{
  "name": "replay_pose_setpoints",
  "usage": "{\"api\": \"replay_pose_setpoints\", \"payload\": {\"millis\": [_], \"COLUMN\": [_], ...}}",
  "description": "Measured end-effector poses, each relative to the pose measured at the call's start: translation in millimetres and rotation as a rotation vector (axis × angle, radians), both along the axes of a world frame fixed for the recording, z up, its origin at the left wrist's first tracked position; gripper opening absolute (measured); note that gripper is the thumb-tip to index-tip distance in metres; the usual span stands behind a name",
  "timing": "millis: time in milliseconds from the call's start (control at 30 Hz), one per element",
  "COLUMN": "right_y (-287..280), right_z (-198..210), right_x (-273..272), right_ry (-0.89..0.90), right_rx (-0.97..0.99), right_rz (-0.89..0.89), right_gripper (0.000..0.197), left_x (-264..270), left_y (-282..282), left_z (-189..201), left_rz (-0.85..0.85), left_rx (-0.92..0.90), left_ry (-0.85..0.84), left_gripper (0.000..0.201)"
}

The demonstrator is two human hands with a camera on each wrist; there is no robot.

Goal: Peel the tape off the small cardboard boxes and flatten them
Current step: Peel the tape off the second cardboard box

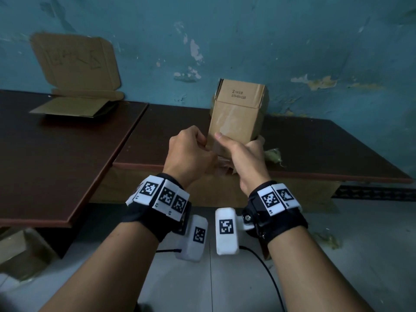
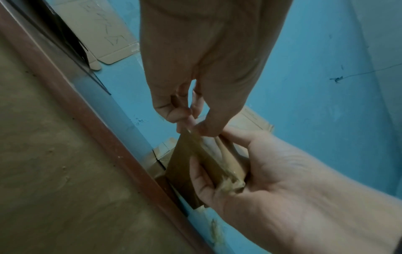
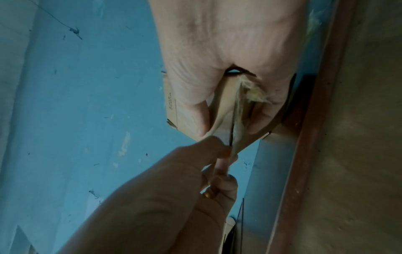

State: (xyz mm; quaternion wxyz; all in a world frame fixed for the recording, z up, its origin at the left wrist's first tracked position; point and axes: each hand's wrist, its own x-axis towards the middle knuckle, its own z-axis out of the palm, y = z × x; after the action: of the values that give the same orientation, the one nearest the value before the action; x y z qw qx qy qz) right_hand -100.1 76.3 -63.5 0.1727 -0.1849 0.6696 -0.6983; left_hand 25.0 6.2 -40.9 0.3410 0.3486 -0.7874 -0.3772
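A small brown cardboard box (image 1: 238,113) with printed text stands upright in the air above the table's front edge. My right hand (image 1: 238,141) grips its lower end, thumb on the near face and fingers round the far side. My left hand (image 1: 202,145) pinches a strip of brown tape (image 2: 206,158) between thumb and fingers just left of the box's bottom. In the left wrist view the tape runs taut from my left hand (image 2: 189,122) down to the box (image 2: 180,165). The right wrist view shows my right hand (image 3: 228,130) wrapped round the box (image 3: 187,123), with frayed tape (image 3: 238,118) lifting off it.
Two dark brown tabletops (image 1: 315,149) meet along a blue wall. A flattened cardboard box (image 1: 74,106) lies at the back left, with a cardboard sheet (image 1: 74,61) leaning on the wall behind it. A crumpled tape wad (image 1: 273,155) lies right of my right hand. Another box (image 1: 20,251) sits under the left table.
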Motion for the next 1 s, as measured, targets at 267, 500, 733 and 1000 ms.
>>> {"api": "replay_pose_setpoints", "payload": {"millis": [267,500,733,1000], "right_y": [8,8,9,14], "right_z": [19,16,18,21], "right_x": [-6,-9,-8,-4], "right_ry": [-0.140,-0.136,-0.128,-0.017], "right_rx": [-0.121,-0.075,-0.075,0.047], "right_rz": [0.048,0.066,0.062,-0.028], "right_gripper": [0.074,0.086,0.091,0.113], "left_x": [-13,-3,-11,-10], "left_y": [18,5,-2,-1], "left_z": [-16,0,-15,-13], "left_rz": [-0.059,0.008,-0.089,-0.276], "left_rx": [0.010,0.231,0.261,0.400], "left_ry": [-0.006,0.140,0.168,0.331], "left_gripper": [0.020,0.025,0.029,0.014]}}
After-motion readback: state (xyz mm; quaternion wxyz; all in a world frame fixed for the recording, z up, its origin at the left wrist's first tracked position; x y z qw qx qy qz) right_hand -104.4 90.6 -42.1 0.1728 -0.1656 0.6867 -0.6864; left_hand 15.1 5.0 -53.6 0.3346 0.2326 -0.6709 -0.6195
